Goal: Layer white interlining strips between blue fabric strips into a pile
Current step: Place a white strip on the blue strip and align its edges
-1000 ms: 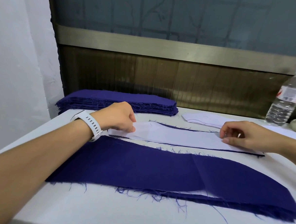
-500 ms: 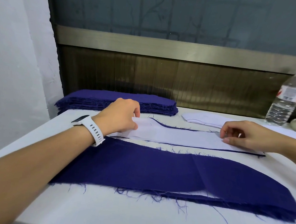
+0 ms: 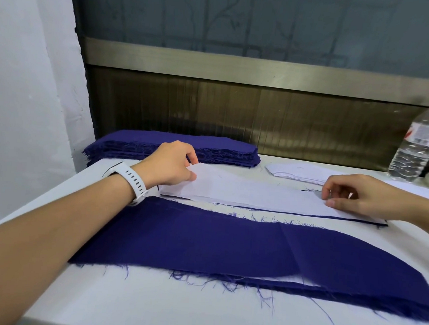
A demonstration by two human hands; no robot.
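A white interlining strip [image 3: 252, 190] lies on a blue fabric strip, whose dark edge [image 3: 306, 215] shows along its near side. My left hand [image 3: 169, 164], with a white watch on the wrist, pinches the strip's left end. My right hand [image 3: 353, 195] pinches its right end with curled fingers. In front lies the layered pile [image 3: 215, 241], blue fabric on top with a white layer showing at its lower right edge. A stack of blue fabric strips [image 3: 174, 145] sits at the back left. A stack of white interlining strips [image 3: 299, 172] sits at the back, right of centre.
Everything lies on a white table [image 3: 147, 307] against a dark wall panel. A clear water bottle [image 3: 418, 143] stands at the back right. Loose blue threads fringe the pile's near edge.
My left hand has shifted slightly toward the back with the strip's left end. The white strip now covers more of the blue strip beneath. My right hand has stayed in place.
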